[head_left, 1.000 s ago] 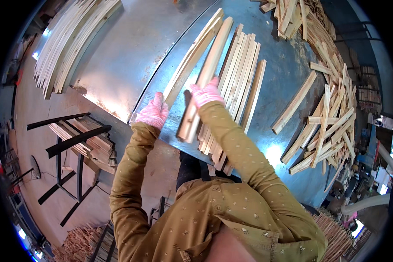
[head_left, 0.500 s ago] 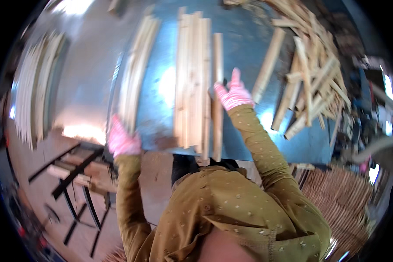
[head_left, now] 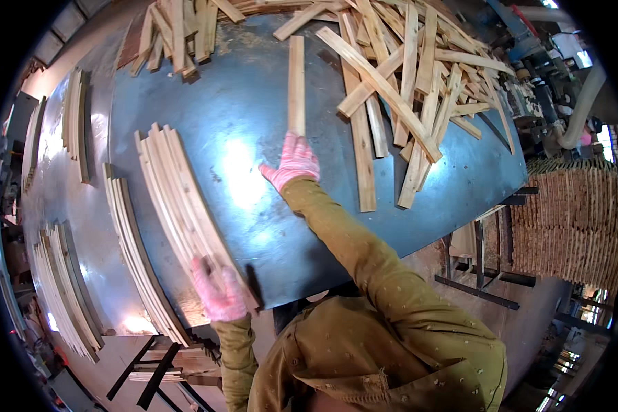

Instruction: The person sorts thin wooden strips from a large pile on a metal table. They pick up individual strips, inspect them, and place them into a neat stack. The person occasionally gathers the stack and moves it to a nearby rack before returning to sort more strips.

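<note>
My left hand (head_left: 220, 292), in a pink-and-white glove, rests on the near end of a row of pale wooden strips (head_left: 178, 199). Its fingers are apart, some on top of the strips and some along the right edge. Farther out, my right hand (head_left: 294, 163), gloved alike, reaches over the metal table (head_left: 268, 240). Its fingers lie stretched over the near end of a single wooden strip (head_left: 296, 82), and the thumb sticks out to the left. That strip points away from me. Under the right fingers, the strip's end is hidden.
A loose heap of wooden strips (head_left: 391, 89) covers the far right of the table. More strips (head_left: 178, 34) lie at the far left edge. Neat rows (head_left: 134, 240) stand left of my left hand. Stacked wood (head_left: 563, 220) and a black metal frame (head_left: 477, 292) are at right.
The view has swung to the right. My left hand has gone from the left row to the middle row of strips. My right hand has left that row's side and reached a separate strip farther out.
</note>
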A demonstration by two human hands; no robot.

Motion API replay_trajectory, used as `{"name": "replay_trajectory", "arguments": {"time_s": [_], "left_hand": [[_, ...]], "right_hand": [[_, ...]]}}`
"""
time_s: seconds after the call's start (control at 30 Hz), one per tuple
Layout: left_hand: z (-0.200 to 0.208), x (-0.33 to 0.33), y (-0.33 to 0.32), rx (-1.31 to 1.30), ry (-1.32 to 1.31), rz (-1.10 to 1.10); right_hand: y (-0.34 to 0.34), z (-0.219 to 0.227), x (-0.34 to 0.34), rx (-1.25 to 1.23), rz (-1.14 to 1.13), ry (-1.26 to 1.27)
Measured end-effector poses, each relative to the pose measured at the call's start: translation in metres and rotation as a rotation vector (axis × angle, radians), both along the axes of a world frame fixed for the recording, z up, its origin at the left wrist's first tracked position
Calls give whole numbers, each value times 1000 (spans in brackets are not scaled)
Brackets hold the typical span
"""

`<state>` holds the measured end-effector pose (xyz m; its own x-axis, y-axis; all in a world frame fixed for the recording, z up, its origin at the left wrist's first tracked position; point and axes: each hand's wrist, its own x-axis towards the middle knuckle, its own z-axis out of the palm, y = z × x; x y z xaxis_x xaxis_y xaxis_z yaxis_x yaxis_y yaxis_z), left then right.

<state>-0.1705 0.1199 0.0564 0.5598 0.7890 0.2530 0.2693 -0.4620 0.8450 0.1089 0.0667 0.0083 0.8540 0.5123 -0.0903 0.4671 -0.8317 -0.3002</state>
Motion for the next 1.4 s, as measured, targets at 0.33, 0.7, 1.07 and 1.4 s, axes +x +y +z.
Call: {"name": "replay_trajectory", "arguments": {"time_s": [0.33,0.7,1.07,1.4], "left_hand": [[-56,223,-68,-1614,-149,-70],[-18,224,-118,-1239,-57,-107],[-34,37,-71,500,1042,507],[-13,177,-120,-1310,-340,-25]], "right_hand": [[-117,-9,60,749,142,1119],[-218,23,202,40,-30,151],[-96,25,98,782,-167,802],[-55,46,72,405,749,502]]}}
